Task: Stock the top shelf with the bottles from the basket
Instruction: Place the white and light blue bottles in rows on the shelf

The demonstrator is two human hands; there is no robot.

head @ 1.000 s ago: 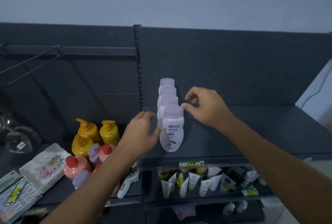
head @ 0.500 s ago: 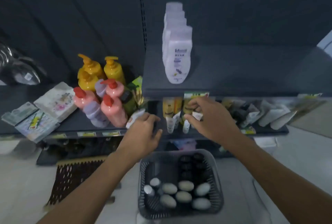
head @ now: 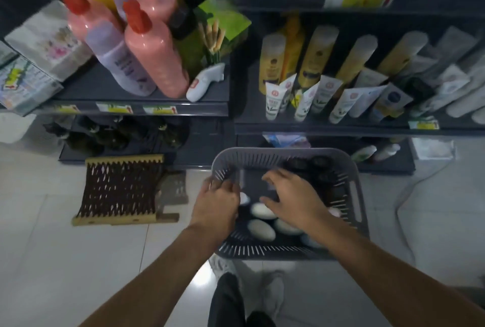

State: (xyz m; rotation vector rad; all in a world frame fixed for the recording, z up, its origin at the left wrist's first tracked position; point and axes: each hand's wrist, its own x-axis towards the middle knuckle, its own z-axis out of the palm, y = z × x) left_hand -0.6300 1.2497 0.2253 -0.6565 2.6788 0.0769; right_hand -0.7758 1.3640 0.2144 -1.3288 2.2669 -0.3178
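Bottles (head: 261,229) stand packed in the grey basket (head: 353,169) on the floor, only their pale caps showing from above, so their long axes run straight down, away from the camera. Both hands are inside the rim. Right hand (head: 294,199) hangs with fingers spread directly over the pale caps and looks the nearer to them; left hand (head: 217,204) sits curled at the basket's left wall, beside a small cap. Neither grip visibly holds a bottle, though the left one's fingers are too folded and blurred to say whether it is open or closed. Dark caps (head: 319,162) fill the far end. Bottle bodies are hidden, and the top shelf lies out of view.
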